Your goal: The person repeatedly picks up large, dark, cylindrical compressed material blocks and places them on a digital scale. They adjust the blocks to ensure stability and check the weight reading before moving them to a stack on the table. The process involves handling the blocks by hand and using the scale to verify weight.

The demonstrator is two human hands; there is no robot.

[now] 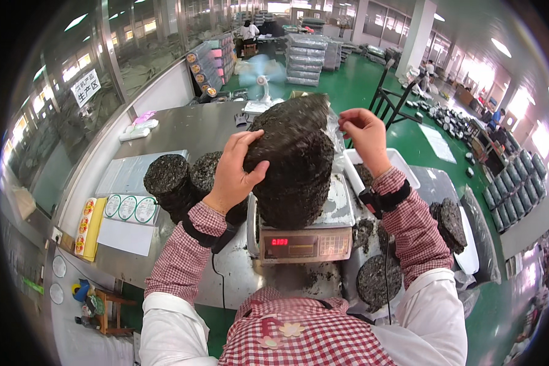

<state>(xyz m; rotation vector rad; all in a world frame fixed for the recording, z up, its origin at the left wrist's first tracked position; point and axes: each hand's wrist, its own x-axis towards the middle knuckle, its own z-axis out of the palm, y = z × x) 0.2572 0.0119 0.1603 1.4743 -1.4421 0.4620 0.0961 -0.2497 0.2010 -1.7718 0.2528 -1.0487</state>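
A tall stack of round, dark dried-seaweed discs (296,165) leans over the steel pan of an electronic scale (305,244) with a red display. My left hand (236,169) grips the stack's left side and tips its top away from me. My right hand (361,131) is raised at the stack's upper right, fingers pinched on the edge of clear plastic wrap (335,131) beside the top discs. Both wrists wear black bands with a cable.
Two more dark stacks (177,180) stand left of the scale. A white tray (402,161) with crumbs, a loose disc (378,282) and a small stack (451,222) lie to the right. Round labels (128,207), a small fan (262,85) and wrapped piles sit beyond on the steel table (189,128).
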